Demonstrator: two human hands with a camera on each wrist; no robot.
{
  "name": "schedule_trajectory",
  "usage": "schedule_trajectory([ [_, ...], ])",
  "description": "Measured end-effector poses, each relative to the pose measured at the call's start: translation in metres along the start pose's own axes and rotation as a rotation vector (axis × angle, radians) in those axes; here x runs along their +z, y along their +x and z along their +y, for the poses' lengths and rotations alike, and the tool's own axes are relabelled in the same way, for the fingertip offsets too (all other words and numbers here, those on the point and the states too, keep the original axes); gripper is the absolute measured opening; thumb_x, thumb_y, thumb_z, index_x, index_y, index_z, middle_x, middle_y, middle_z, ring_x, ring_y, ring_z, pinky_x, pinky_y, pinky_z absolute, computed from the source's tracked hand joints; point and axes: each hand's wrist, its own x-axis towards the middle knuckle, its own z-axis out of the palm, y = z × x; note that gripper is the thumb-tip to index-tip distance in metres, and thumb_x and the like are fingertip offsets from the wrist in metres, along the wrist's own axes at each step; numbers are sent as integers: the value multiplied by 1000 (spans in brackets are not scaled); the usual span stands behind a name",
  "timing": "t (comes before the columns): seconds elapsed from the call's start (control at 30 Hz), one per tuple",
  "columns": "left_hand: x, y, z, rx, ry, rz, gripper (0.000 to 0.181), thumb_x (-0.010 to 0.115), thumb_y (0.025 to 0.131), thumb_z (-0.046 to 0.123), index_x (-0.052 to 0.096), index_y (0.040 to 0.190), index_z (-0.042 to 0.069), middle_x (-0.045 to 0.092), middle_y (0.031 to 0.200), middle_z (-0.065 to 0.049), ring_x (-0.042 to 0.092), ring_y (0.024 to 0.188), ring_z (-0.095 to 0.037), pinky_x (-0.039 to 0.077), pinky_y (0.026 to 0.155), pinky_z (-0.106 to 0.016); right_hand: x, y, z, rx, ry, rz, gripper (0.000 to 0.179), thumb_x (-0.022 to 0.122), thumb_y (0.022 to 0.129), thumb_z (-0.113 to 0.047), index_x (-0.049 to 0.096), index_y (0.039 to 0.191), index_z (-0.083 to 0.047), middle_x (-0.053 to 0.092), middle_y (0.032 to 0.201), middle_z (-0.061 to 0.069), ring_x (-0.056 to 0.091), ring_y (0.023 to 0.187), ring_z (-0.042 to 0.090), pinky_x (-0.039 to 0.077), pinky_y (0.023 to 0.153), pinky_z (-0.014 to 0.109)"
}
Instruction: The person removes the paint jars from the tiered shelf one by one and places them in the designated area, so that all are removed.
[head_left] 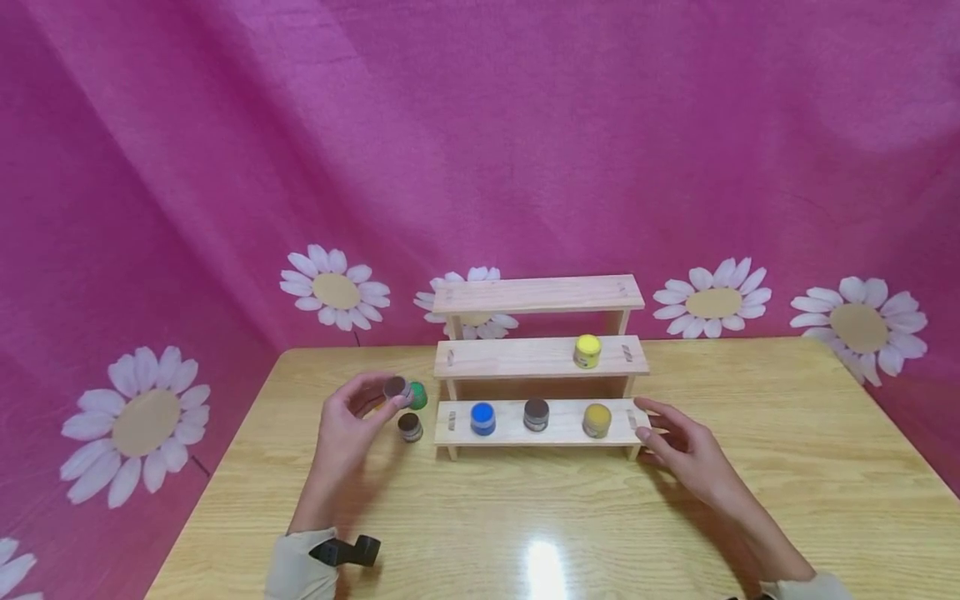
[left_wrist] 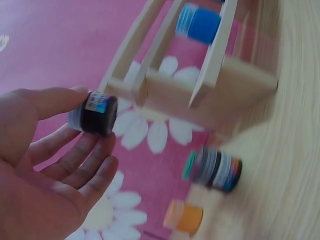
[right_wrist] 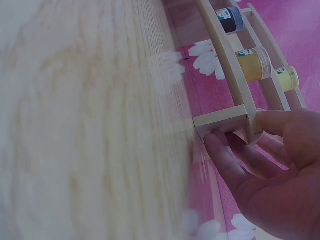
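My left hand (head_left: 351, 421) pinches a dark paint jar (left_wrist: 99, 114) between thumb and fingers, raised over the table left of the three-tier wooden rack (head_left: 536, 358). Beneath and beside it stand a green paint jar (head_left: 417, 395), another dark jar (head_left: 410, 427) and an orange jar (left_wrist: 184, 217), mostly hidden by the hand in the head view. At the rack's right end, my right hand (head_left: 686, 454) holds the lowest tier, thumb on the board and fingers against its end support. That tier carries a blue jar (head_left: 483, 419), a dark jar (head_left: 536, 414) and an ochre jar (head_left: 597, 421).
A bright yellow jar (head_left: 587, 352) stands toward the right of the middle tier. The wood-grain table (head_left: 480, 517) reaches back to a pink cloth (head_left: 480, 167) printed with white daisies. A black strap (head_left: 345, 552) circles the left wrist.
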Motion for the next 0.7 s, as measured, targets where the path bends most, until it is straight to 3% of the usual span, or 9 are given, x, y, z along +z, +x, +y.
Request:
schedule_trajectory([
  [0.37,-36,2,-32,-62,32,-51,36,80,88,2,66,121,-7,68,120,-24,68,108,-15,55,93,-19,1,-1,0,-2,19,-3,47,60,104,-6,47,146,9,59,124,36,68,95,9,63,76,33],
  [0.7,-42,3,-47,-189,62,-31,38,79,88,-1,64,122,-10,65,122,-26,66,113,-30,55,89,-17,1,0,0,-21,33,-5,46,59,104,-4,47,146,10,57,126,37,67,96,6,64,76,35],
])
